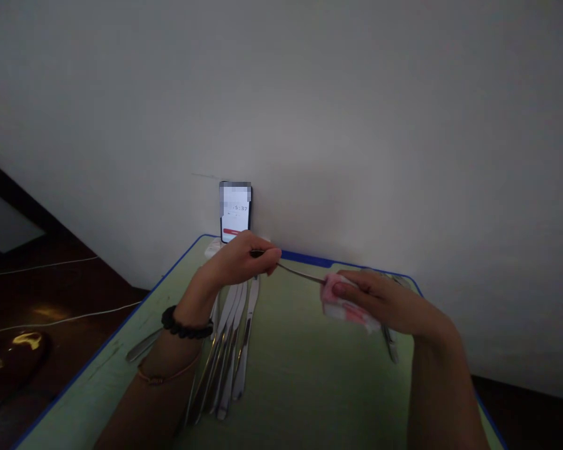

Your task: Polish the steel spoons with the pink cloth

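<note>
My left hand (244, 257) is closed around one end of a thin metal piece of cutlery (300, 273), held above the table. Its far end runs into a pink and white cloth (344, 306), which hides its head, so I cannot tell its kind. My right hand (375, 297) is closed, pressing the cloth around that end. Below my left hand and wrist, several table knives (228, 350) lie side by side with handles toward me.
A lit phone (236, 212) leans on the wall at the back of the green, blue-edged table (309, 400). More cutlery (389, 344) lies under my right hand. One handle (143, 345) shows left of my left wrist. White cables (60, 324) cross the dark floor at left.
</note>
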Tool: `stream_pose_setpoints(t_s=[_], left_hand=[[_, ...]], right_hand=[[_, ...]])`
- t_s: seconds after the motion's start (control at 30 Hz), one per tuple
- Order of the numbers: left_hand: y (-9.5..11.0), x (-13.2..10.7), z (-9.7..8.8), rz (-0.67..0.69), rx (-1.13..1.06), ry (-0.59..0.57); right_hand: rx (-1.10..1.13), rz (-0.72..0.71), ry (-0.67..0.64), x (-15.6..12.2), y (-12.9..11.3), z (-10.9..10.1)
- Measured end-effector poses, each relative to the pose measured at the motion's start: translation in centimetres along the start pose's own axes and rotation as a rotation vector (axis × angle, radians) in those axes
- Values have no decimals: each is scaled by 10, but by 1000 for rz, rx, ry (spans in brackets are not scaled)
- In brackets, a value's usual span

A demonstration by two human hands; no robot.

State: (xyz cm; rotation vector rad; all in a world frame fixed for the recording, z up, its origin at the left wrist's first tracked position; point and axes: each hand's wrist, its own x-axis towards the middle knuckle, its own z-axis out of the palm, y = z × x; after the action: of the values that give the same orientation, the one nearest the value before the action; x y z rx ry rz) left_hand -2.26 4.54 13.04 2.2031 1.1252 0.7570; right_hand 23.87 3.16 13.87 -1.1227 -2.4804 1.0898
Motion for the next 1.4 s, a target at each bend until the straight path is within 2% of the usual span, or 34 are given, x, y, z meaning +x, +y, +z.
stream_pose_setpoints(t_s=[0.2, 0.37, 0.6, 0.7, 0.8, 0.97, 1.07, 1.2, 1.4], left_hand=[[-4, 3, 6, -43, -82, 37], [-9, 7, 14, -88, -203, 87], [-11, 3, 9, -144, -194, 20], [-6, 3, 11, -87, -144, -51], [4, 8, 22, 20, -92, -120], [15, 16, 37, 82, 7, -20], [13, 16, 34, 80, 18, -10], [5, 11, 20, 31, 8, -14], [-1, 6, 8, -17, -27, 4]], right_hand=[[-34, 37, 60, -3, 3, -2], [-161, 108, 126, -4, -2, 4], [-178, 104, 32, -4, -15, 13], [-181, 108, 12, 0, -24, 18], [-228, 88, 50, 8, -32, 25], [-293, 44, 171, 20, -33, 29], [-273, 24, 175, 22, -26, 27], [-199, -12, 153, 15, -16, 18], [-156, 22, 114, 2, -10, 4]])
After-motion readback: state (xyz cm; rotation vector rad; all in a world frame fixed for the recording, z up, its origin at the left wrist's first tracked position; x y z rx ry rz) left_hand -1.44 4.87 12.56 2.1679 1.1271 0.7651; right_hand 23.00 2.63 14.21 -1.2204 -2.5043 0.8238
